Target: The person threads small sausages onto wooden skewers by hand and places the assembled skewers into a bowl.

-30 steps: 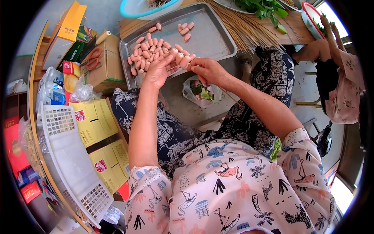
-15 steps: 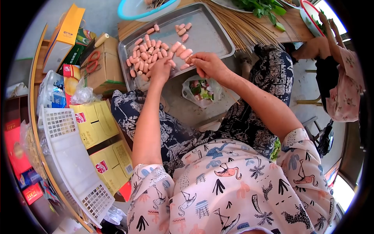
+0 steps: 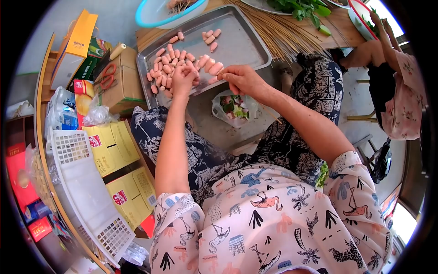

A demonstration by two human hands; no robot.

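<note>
My right hand (image 3: 244, 80) is closed on a thin wooden skewer (image 3: 272, 113), whose tail sticks out below the hand toward the lower right. Several small pink sausages (image 3: 210, 65) are threaded on its far end, over the front rim of the metal tray (image 3: 244, 39). At the near edge of a pile of loose sausages (image 3: 166, 68) is my left hand (image 3: 183, 78), fingers curled together. Whatever those fingers may hold is hidden. A few more sausages (image 3: 209, 39) lie apart toward the back of the tray.
Many bare skewers (image 3: 273, 32) lie right of the tray. A blue-rimmed bowl (image 3: 171, 18) stands behind it, green leaves (image 3: 303, 9) beyond. Below hangs a plastic bag of scraps (image 3: 235, 109). Scissors (image 3: 108, 76) rest on a box at left. Another person's arm (image 3: 390, 39) reaches in at right.
My left hand has shifted slightly left, away from the skewer and over the pile. My right hand, still holding the loaded skewer, has barely moved. The whole view has tilted a little.
</note>
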